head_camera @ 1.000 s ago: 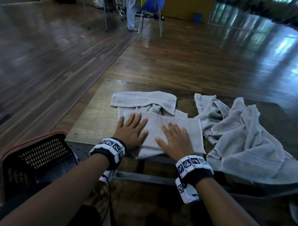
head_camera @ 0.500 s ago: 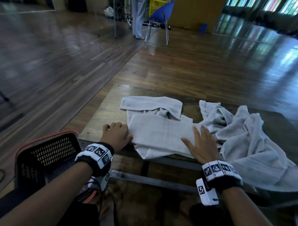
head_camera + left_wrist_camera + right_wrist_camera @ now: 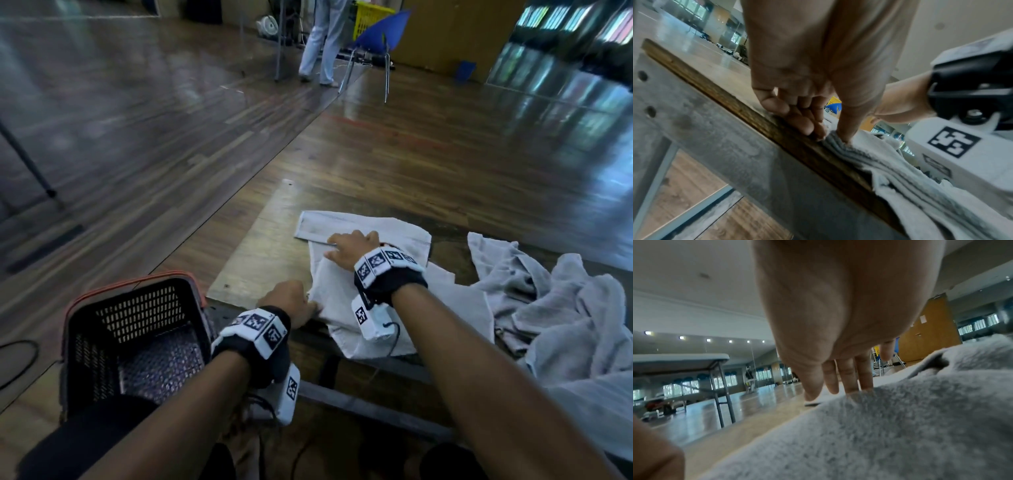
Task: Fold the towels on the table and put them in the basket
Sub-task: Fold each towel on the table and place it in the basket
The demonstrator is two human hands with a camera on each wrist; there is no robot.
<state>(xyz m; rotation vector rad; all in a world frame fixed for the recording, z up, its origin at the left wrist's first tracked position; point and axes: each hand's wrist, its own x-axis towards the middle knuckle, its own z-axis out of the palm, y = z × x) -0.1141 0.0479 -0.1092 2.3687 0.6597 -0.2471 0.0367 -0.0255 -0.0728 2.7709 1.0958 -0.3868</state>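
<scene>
A folded grey towel lies at the front edge of the wooden table, partly over the edge. My left hand pinches its near-left corner; in the left wrist view the thumb presses on the layered corner and the fingers curl beside it. My right hand rests with straight fingers on the towel's far-left edge. A black basket with an orange rim stands left of the table, lower down.
Another flat towel lies just behind the folded one. A crumpled pile of towels covers the table's right side. Far back stand a person and a blue chair. A cable lies on the floor.
Both hands left the flat press on the towel. The left slid to the near-left corner and curled. The right crossed from the towel's right side to its far-left edge.
</scene>
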